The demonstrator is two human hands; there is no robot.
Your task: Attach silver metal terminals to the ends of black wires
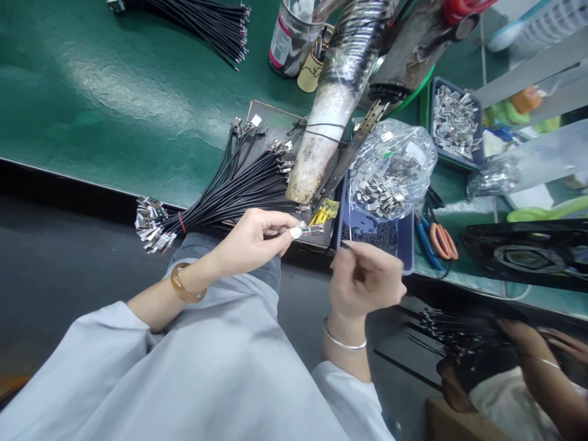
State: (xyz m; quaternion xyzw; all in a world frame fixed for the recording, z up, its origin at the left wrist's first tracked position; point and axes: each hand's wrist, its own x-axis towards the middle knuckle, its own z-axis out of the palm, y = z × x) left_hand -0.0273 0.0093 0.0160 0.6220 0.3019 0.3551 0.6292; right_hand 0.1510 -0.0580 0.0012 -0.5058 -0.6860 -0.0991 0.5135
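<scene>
My left hand is closed in a pinch on a black cable near its end, with white covers on the fingertips. From those fingers a small metal connector sticks out to the right, with coloured wires behind it. My right hand is closed, thumb against forefinger, in front of the blue tray; a small dark tip shows at the pinch, but I cannot make out what it is. Beyond my left hand lies a bundle of black cables with metal connectors, tied with a red band.
A blue tray contains small black pieces under a plastic bag of metal connectors. A foil-wrapped duct hangs over the board. Pliers, orange-handled scissors and a fan lie right. A co-worker's hands are lower right.
</scene>
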